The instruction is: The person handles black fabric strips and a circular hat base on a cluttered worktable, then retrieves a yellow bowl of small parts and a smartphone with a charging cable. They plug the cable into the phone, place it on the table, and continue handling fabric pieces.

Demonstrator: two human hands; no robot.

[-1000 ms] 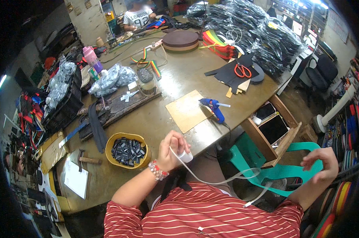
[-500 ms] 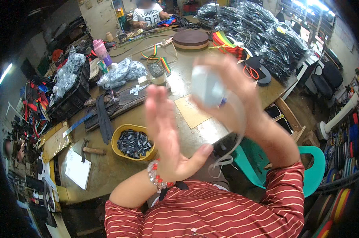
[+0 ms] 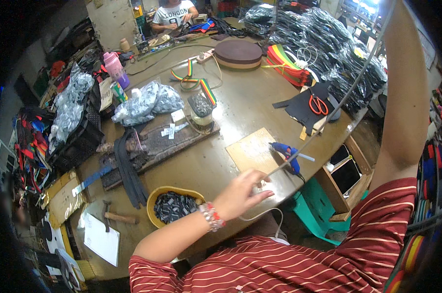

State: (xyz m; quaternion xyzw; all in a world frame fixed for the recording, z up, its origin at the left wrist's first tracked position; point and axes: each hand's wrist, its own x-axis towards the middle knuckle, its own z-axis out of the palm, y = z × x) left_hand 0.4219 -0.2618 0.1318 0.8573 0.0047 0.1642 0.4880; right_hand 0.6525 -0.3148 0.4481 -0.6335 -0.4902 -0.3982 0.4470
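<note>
Pale strap (image 3: 360, 73), one: long axis diagonal, rising rightward over table (image 3: 196, 161) from left hand (image 3: 238, 194), fingers apparently curled around it; right hand out of view, grip indeterminable

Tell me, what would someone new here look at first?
Probably the long grey strip slanting up across the right half of the view. Then the big shiny heap of plastic-wrapped dark bundles at the table's far right, and the yellow bowl of little black pieces at its near left.
</note>
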